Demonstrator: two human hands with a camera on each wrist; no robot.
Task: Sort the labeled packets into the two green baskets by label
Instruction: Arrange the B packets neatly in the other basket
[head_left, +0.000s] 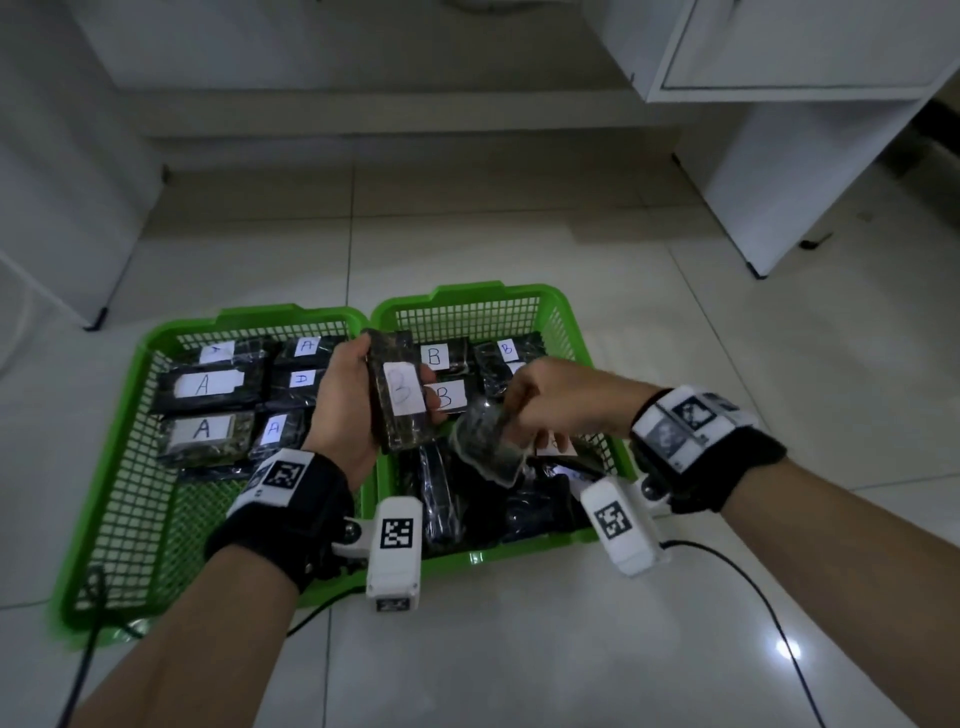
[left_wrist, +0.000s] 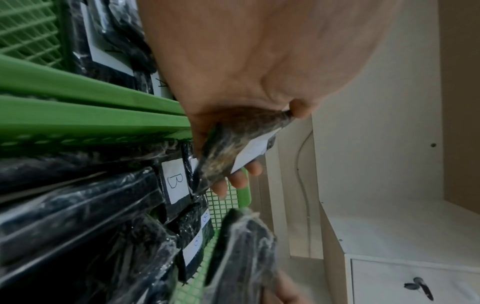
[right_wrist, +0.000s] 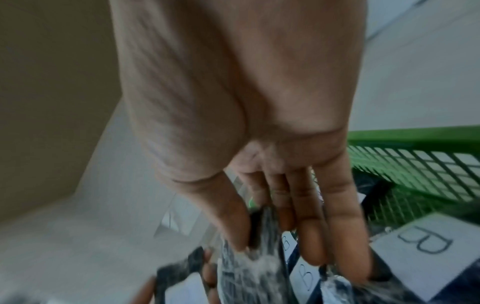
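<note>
Two green baskets stand side by side on the floor. The left basket (head_left: 130, 467) holds dark packets labeled A (head_left: 203, 385). The right basket (head_left: 561, 312) holds packets labeled B (head_left: 435, 356) at the back and unsorted dark packets in front. My left hand (head_left: 353, 400) grips an upright packet with a B label (head_left: 402, 396) over the divide between the baskets; in the left wrist view that held packet (left_wrist: 228, 152) sits between thumb and fingers. My right hand (head_left: 550, 400) pinches a crinkled packet (head_left: 488, 441) above the right basket, its label hidden. The right wrist view shows this packet (right_wrist: 246, 273) blurred.
White cabinets (head_left: 779, 130) stand at the back right and a white wall panel (head_left: 52, 182) at the left. Black cables (head_left: 769, 608) trail over the tiled floor near the baskets' front edges. Wrist cameras (head_left: 395, 551) hang below both wrists.
</note>
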